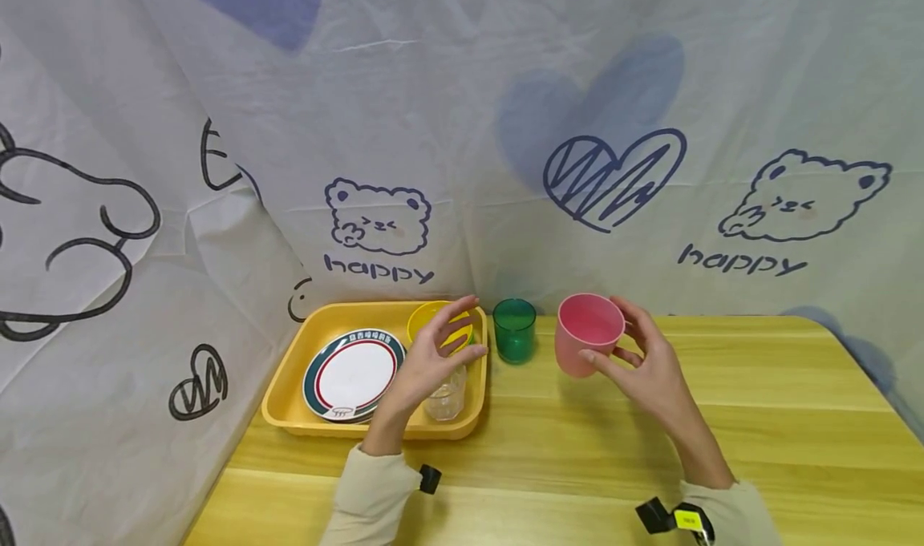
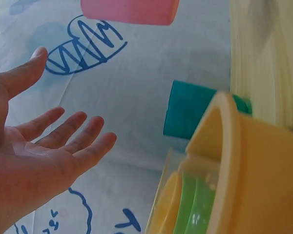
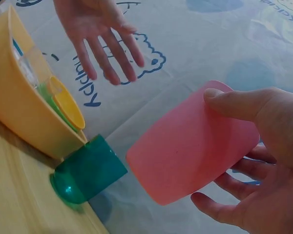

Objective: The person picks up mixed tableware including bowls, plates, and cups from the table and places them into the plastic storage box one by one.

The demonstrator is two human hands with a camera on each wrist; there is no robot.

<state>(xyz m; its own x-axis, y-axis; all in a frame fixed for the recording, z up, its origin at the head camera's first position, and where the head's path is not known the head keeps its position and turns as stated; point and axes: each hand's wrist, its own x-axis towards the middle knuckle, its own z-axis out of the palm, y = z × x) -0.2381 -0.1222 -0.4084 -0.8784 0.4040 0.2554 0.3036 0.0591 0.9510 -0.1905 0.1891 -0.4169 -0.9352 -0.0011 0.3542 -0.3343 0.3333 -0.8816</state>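
My right hand (image 1: 650, 366) grips a pink cup (image 1: 577, 353) between thumb and fingers, holding it upright above the table. In the right wrist view the thumb presses one side of the pink cup (image 3: 195, 146), with the fingers around the other. My left hand (image 1: 429, 361) hovers over the right part of the yellow tray (image 1: 289, 410), fingers spread and holding nothing. Between the hands, a green cup (image 1: 515, 333) stands on the table just right of the tray. The left wrist view shows the left palm (image 2: 34, 161) apart from everything.
Inside the tray lie a plate with a dark green rim (image 1: 354, 374), a yellow bowl (image 1: 426, 317) with something green under it, and a clear glass cup (image 1: 445, 402). Behind the wooden table (image 1: 780, 402) hangs a printed white cloth (image 1: 462, 129).
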